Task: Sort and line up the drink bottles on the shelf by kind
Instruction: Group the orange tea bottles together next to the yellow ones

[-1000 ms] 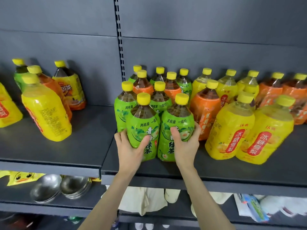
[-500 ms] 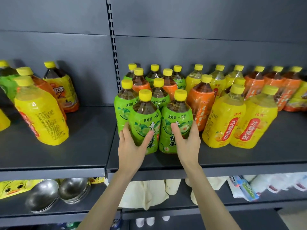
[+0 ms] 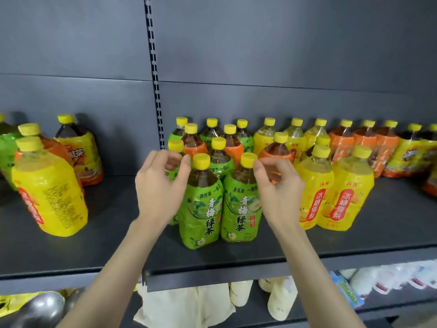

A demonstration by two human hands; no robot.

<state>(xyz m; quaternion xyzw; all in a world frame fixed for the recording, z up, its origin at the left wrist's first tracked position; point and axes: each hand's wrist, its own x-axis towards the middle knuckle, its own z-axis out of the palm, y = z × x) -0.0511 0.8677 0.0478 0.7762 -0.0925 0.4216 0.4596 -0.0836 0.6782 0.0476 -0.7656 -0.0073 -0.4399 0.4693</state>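
On my feed the two front green bottles (image 3: 203, 209) stand upright at lower centre of the frame. They are side by side and touching, with their long axes vertical, yellow caps (image 3: 201, 160) up and labels facing me. They sit near the front edge of the shelf (image 3: 113, 233), at the head of a cluster of more green and orange bottles (image 3: 196, 147). Just right of the pair, two yellow bottles (image 3: 315, 192) also stand upright. At the left of the frame a leaning bottle (image 3: 49, 192) tips its cap toward the upper left.

My left hand (image 3: 160, 188) hangs to the left of the pair and my right hand (image 3: 280, 192) to the right of it. Both are up at cap height, with fingers loosely curled around nothing I can see. The right forefinger tip is just beside the right bottle's cap; I cannot tell whether it touches.

Half a second ago both hands were pressed against the bodies of these two bottles. They have since let go and risen to the necks. The pair has stayed upright in the same spot.
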